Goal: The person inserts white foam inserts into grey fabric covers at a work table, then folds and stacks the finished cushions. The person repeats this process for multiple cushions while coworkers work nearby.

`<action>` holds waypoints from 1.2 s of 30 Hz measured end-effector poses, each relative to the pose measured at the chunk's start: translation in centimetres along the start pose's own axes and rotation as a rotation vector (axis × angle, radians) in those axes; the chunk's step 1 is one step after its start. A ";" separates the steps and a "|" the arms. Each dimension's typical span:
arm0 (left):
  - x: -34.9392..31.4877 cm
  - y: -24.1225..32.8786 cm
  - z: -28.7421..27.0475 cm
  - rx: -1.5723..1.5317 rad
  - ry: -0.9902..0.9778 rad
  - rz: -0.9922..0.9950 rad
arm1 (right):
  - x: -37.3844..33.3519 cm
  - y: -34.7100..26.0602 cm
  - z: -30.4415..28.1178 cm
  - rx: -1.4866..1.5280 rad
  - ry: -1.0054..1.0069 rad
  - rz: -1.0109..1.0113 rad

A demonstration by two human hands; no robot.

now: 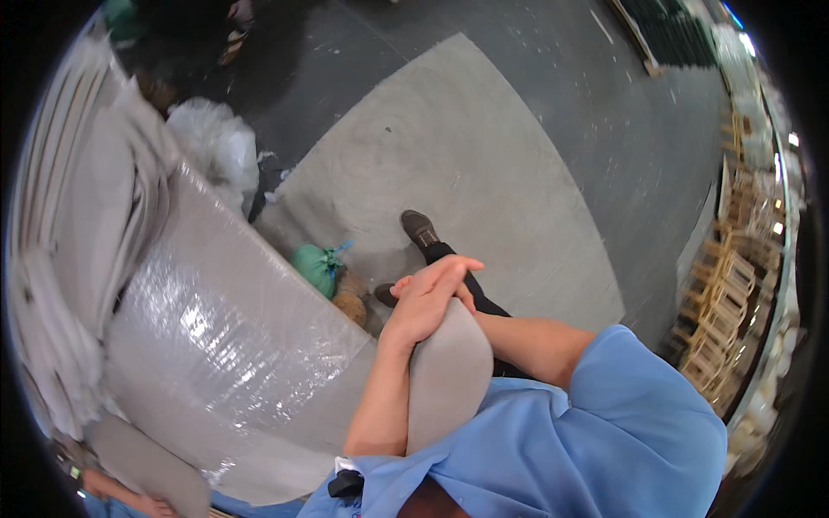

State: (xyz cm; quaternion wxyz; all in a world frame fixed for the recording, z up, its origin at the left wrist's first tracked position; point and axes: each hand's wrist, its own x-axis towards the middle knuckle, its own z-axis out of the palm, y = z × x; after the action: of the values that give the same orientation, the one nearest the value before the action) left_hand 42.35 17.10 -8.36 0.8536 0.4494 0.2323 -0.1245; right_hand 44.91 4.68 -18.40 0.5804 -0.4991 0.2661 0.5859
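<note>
Dark concrete floor (553,95) filled the far part of the scene, with a large grey sheet (458,164) spread flat over it. At the far left, a stack of pale grey sheets (69,216) was seen piled in layers, and just right of it a big roll wrapped in clear plastic film (224,345) lay slanting from the near side toward the far side. Beyond the roll, a crumpled white plastic bag (216,142) rested on the floor. Near the far end of the roll, a green tied bag (318,266) was set against a brownish bundle (350,302) on the spread sheet.

Toward the middle, a rounded piece of grey felt-like material (449,371) was held upright against the person's chest. The left hand (427,302) was laid over its top edge, fingers stretched long and closed down on the material, the forearm running up along its left side. The right hand (462,293) was mostly hidden behind the left; only fingertips could be made out at the same edge, so its grip could not be told. A dark shoe (420,229) was planted on the spread sheet just beyond the hands. A blue shirt (604,432) covered the near right. At the far right, wooden frames (725,285) were stacked in rows.
</note>
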 end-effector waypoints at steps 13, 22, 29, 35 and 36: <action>-0.8 0.7 -2.1 -0.024 0.842 0.295 | -11.0 -4.5 1.1 -0.177 -0.079 -0.802; 0.4 2.1 -1.1 0.097 0.887 0.428 | -7.7 -5.5 2.2 -0.314 -0.311 -0.422; 0.7 2.1 -0.5 0.098 0.723 0.555 | -5.2 -5.5 2.0 -0.170 -0.418 -0.084; -1.7 3.3 1.1 -0.049 0.142 0.356 | -5.2 -4.0 2.1 0.258 -0.349 0.070; -2.2 2.7 1.1 0.045 0.072 0.320 | -6.6 -5.2 4.3 0.349 -0.079 0.063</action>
State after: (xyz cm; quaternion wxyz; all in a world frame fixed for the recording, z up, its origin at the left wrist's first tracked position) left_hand 41.94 17.70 -4.78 0.8433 0.5038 0.1854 0.0243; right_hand 47.46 6.71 -9.56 0.6495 -0.3587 0.3563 0.5678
